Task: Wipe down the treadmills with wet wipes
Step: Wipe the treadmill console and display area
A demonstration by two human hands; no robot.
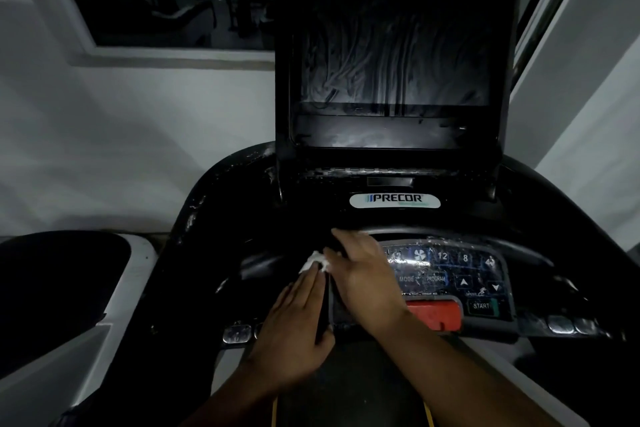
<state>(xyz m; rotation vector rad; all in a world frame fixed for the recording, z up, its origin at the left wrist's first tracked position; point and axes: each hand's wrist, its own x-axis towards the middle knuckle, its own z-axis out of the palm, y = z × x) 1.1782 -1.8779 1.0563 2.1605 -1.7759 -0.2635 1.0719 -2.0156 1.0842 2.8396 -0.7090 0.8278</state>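
Together, flat left hand (294, 326) and flat right hand (363, 274) press the wet wipe (314, 263), nine o'clock of the keypad (450, 274), seemingly scrubbing harder.

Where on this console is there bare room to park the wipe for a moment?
The dark recess left of the wipe looks bare, likewise the ledge right of the keypad. Crowded: the centre, where left hand and right hand meet by the red stop button.

left hand (298, 324) — touching wet wipe (312, 262) | right hand (367, 276) — resting on console (450, 272)
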